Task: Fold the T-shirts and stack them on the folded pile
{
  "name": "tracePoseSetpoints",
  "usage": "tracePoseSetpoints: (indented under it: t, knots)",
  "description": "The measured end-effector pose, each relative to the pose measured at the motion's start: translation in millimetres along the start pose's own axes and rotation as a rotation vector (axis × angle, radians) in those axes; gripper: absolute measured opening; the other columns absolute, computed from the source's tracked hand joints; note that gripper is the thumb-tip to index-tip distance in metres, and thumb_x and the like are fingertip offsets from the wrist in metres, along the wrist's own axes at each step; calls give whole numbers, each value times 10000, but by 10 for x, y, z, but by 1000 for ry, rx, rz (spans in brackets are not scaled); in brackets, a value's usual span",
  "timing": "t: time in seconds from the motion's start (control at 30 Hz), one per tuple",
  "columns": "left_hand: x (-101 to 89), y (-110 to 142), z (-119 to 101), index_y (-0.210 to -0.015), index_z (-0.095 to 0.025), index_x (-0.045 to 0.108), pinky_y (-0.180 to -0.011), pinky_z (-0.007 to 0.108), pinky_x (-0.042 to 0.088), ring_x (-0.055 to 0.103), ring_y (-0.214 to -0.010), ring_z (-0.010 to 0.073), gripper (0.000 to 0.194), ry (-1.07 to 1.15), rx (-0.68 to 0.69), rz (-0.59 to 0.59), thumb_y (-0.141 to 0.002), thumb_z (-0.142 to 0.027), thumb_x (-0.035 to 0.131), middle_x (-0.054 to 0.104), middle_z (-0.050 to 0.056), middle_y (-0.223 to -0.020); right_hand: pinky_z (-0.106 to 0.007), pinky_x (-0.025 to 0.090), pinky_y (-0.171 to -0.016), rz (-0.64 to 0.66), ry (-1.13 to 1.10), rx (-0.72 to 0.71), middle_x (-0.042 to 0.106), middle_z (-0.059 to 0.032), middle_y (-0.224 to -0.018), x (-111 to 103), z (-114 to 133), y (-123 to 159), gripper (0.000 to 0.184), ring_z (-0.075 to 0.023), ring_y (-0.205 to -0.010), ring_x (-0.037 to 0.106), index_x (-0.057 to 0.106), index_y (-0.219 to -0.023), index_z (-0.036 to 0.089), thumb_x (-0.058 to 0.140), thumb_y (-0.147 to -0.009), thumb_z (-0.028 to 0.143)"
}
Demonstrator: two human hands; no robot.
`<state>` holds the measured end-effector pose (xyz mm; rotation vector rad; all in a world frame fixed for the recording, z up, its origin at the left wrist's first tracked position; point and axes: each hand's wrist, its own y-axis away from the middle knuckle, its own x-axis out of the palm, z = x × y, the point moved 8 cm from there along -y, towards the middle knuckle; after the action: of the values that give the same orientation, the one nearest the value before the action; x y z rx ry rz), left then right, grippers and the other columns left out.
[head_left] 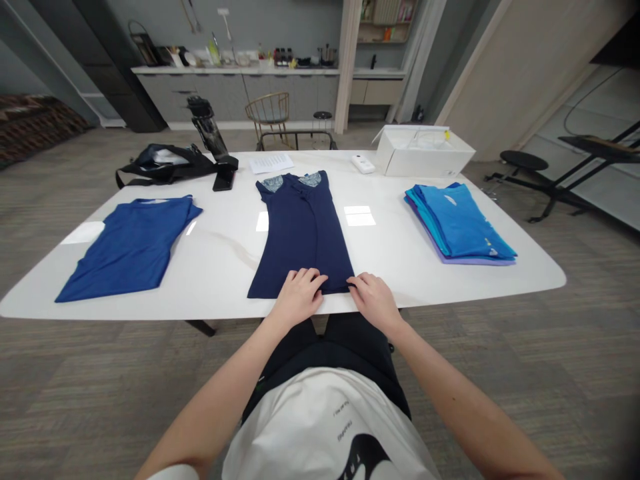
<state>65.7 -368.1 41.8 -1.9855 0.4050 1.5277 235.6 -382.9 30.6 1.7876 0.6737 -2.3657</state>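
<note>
A navy short-sleeved top (305,233) lies flat on the white table in front of me, its patterned inner neck part showing at the far end. My left hand (300,293) rests at the near hem, fingers bent and closed on the fabric right of its middle. At the right hem corner, my right hand (373,297) pinches the edge between thumb and fingers. To the left lies a blue shirt (133,247), folded over. A stack of folded shirts (457,220), bright blue on top with teal and purple below, sits to the right.
Along the far side of the white table (220,267) are a black bag (165,163), a dark bottle (207,130), a phone (225,177), a paper sheet (271,163), a small white device (363,164) and a white box (425,152). A chair (270,110) stands beyond.
</note>
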Motion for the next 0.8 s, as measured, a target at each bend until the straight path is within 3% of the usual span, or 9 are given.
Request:
tracePoseSetpoints:
  t: [0.13,0.3,0.53,0.7,0.8]
  knots:
    - [70,-53,48,-1079,-197,673,-846,381,456,631,-956,213,196,-2,19,22,-1000,-177,495,690,59,-1034,-361,484,-862,-4,-49,38,681,-90,-1044,-20,-23,6,236,-239,-939,645,670,-1150,217,464,-1037,216]
    - [-123,-32,14,-1152,-183,637,-887,367,466,632,-984,206,252,-27,25,-111,-1022,-128,428,680,75,-1075,-367,489,-875,-47,-62,8,676,-96,-1062,-101,21,21,289,-242,-961,643,681,-1160,212,435,-1021,152]
    - [-93,100,-87,-1041,-190,681,-793,408,428,605,-909,236,217,-102,60,55,-1014,-179,466,670,72,-952,-376,465,-869,60,-66,-90,678,-92,-1041,-40,65,5,272,-235,-962,630,717,-1117,198,476,-1001,152]
    - [-74,121,9,-1187,-218,657,-822,401,441,599,-983,242,250,-68,22,83,-974,-215,526,667,80,-1052,-382,461,-869,70,-71,-10,684,-90,-1032,-91,-13,-20,289,-246,-947,645,703,-1138,210,551,-1025,428]
    - [-32,109,57,-1178,-215,664,-822,405,454,590,-984,246,273,-58,48,126,-945,-161,532,655,80,-1055,-372,475,-867,135,-81,-23,682,-83,-1051,-49,-23,-12,294,-244,-960,656,682,-1171,222,562,-1020,444]
